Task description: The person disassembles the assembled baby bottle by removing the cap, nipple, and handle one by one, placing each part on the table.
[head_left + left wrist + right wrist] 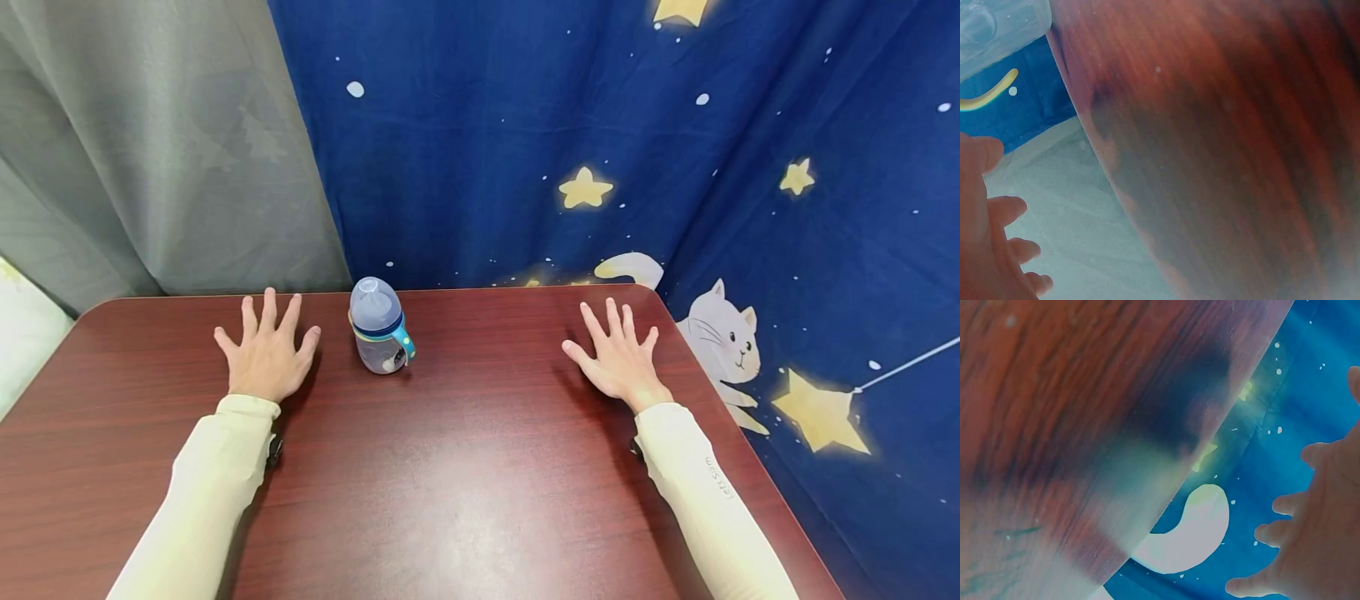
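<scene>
In the head view my left hand (266,357) is spread with straight fingers over the far left part of the table, holding nothing. Just to its right, apart from the thumb, a baby bottle (378,327) stands upright near the far edge. The bottle has a translucent bluish cap, a clear body and a turquoise dotted handle on its right. Part of the clear bottle (1004,31) also shows in the left wrist view's top corner. My right hand (618,358), likewise spread and holding nothing, is over the far right part of the table. Both sleeves are pale cream.
The reddish-brown wooden table (465,467) has a glossy top with a bright reflection. Behind its far edge hangs a grey curtain (172,150) on the left. A blue curtain (480,150) with stars and a cat runs along the back and right side.
</scene>
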The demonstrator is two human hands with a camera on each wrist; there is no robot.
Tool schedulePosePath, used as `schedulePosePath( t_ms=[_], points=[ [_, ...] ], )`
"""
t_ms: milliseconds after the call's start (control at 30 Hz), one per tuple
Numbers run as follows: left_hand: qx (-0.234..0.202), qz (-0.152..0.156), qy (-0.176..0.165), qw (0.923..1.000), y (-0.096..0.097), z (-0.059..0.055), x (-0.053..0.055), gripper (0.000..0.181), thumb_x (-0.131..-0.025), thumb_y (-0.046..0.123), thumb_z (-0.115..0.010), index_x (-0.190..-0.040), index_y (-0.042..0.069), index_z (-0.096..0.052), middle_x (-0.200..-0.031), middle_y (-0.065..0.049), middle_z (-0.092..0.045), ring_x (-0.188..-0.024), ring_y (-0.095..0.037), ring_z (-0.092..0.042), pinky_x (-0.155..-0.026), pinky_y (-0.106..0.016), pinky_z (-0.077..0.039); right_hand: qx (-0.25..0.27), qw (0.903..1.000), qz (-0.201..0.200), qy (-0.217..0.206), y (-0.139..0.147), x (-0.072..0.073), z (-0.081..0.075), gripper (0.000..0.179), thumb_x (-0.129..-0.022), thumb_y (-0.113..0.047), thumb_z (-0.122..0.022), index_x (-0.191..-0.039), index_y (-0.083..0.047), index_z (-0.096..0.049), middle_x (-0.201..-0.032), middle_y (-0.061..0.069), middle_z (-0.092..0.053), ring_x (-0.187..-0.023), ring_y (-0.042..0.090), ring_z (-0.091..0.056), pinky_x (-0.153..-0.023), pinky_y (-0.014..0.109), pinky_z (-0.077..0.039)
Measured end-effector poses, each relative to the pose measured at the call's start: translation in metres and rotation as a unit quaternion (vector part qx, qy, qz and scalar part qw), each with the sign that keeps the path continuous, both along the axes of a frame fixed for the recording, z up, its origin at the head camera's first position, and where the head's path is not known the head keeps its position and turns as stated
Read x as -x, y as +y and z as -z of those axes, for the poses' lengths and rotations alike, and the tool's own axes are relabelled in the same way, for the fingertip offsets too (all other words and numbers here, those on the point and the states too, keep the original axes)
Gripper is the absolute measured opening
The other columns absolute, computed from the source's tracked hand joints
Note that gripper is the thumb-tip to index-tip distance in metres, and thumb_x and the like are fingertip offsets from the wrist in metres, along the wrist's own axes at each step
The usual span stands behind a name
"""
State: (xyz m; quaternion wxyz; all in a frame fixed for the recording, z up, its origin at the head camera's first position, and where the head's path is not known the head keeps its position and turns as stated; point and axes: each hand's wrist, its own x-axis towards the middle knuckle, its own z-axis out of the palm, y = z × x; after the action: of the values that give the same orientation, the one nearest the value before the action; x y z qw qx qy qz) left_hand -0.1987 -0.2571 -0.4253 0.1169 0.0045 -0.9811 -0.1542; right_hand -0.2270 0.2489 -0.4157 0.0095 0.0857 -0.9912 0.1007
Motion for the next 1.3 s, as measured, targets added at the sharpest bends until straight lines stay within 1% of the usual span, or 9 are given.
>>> schedulePosePath(
  t_ms=[267,467,600,700,833,967,1033,1133,1300],
  points=[
    [0.002,0.002,0.003,1.0,0.001,-0.003,0.0,0.063,-0.104,0.045,-0.036,-0.155,0.008,-0.028,-0.161,-0.027,-0.012,-0.148,-0.048,0.005,-0.097,-0.083,0.004,0.001,1.0,-0.004,0.0,-0.002,0.0,-0.001,0.084,-0.094,-0.074,-0.032,-0.161,-0.026,-0.014,-0.165,0.019,-0.001,-0.15,0.042,0.007,-0.102,0.077,0.01],
    [0.003,0.013,-0.014,0.9998,0.003,-0.005,-0.001,0.065,-0.104,0.047,-0.036,-0.155,0.008,-0.028,-0.161,-0.027,-0.013,-0.147,-0.049,0.002,-0.097,-0.083,0.003,0.006,0.9999,-0.01,-0.003,-0.008,-0.001,-0.002,0.082,-0.095,-0.072,-0.034,-0.161,-0.027,-0.013,-0.165,0.019,-0.001,-0.15,0.041,0.006,-0.104,0.076,0.008],
    [0.001,0.049,-0.045,0.9978,0.008,-0.006,0.0,0.067,-0.103,0.051,-0.037,-0.154,0.007,-0.033,-0.159,-0.026,-0.021,-0.146,-0.05,-0.009,-0.098,-0.082,0.0,0.013,0.9997,-0.022,-0.003,-0.017,-0.002,-0.005,0.083,-0.095,-0.072,-0.034,-0.161,-0.026,-0.015,-0.165,0.017,-0.003,-0.151,0.04,0.004,-0.106,0.075,0.007],
    [-0.001,0.085,-0.055,0.9948,0.013,-0.008,0.0,0.067,-0.102,0.052,-0.041,-0.151,0.006,-0.039,-0.157,-0.025,-0.029,-0.145,-0.048,-0.019,-0.099,-0.081,-0.006,0.017,0.9991,-0.04,-0.001,-0.028,-0.004,-0.007,0.083,-0.094,-0.074,-0.032,-0.16,-0.025,-0.016,-0.165,0.017,-0.005,-0.151,0.039,0.002,-0.107,0.074,0.003],
    [-0.006,0.124,-0.028,0.9919,0.019,-0.011,-0.001,0.058,-0.101,0.045,-0.049,-0.144,0.005,-0.05,-0.149,-0.022,-0.044,-0.139,-0.042,-0.035,-0.099,-0.075,-0.019,0.022,0.9971,-0.071,0.011,-0.046,-0.007,-0.011,0.082,-0.095,-0.073,-0.032,-0.16,-0.026,-0.017,-0.165,0.017,-0.01,-0.152,0.036,-0.001,-0.109,0.072,-0.003],
    [-0.025,0.148,0.0,0.9887,0.024,-0.013,-0.003,0.052,-0.098,0.04,-0.058,-0.139,0.008,-0.056,-0.138,-0.018,-0.056,-0.13,-0.037,-0.048,-0.1,-0.067,-0.028,0.036,0.9932,-0.106,0.032,-0.068,-0.011,-0.017,0.079,-0.095,-0.071,-0.035,-0.16,-0.027,-0.021,-0.163,0.017,-0.018,-0.152,0.034,-0.005,-0.11,0.069,-0.008],
    [-0.033,0.161,0.008,0.9864,0.025,-0.013,-0.003,0.056,-0.095,0.041,-0.063,-0.139,0.009,-0.056,-0.135,-0.017,-0.059,-0.127,-0.037,-0.052,-0.099,-0.064,-0.031,0.046,0.9904,-0.124,0.041,-0.079,-0.013,-0.022,0.079,-0.095,-0.07,-0.036,-0.159,-0.026,-0.022,-0.162,0.016,-0.021,-0.152,0.032,-0.007,-0.111,0.068,-0.01],
    [-0.054,0.173,0.009,0.9835,0.028,-0.01,-0.003,0.069,-0.089,0.048,-0.069,-0.143,0.008,-0.053,-0.135,-0.017,-0.06,-0.123,-0.039,-0.055,-0.099,-0.062,-0.036,0.063,0.986,-0.146,0.048,-0.096,-0.017,-0.027,0.078,-0.095,-0.07,-0.037,-0.159,-0.026,-0.023,-0.162,0.015,-0.023,-0.152,0.031,-0.01,-0.112,0.065,-0.012],
    [-0.108,0.161,-0.014,0.981,0.036,-0.005,-0.004,0.088,-0.082,0.062,-0.071,-0.148,0.008,-0.046,-0.141,-0.017,-0.055,-0.127,-0.039,-0.052,-0.101,-0.061,-0.038,0.09,0.9794,-0.171,0.059,-0.121,-0.022,-0.029,0.077,-0.096,-0.069,-0.038,-0.159,-0.026,-0.025,-0.161,0.012,-0.026,-0.15,0.03,-0.015,-0.112,0.063,-0.016]
  ],
)
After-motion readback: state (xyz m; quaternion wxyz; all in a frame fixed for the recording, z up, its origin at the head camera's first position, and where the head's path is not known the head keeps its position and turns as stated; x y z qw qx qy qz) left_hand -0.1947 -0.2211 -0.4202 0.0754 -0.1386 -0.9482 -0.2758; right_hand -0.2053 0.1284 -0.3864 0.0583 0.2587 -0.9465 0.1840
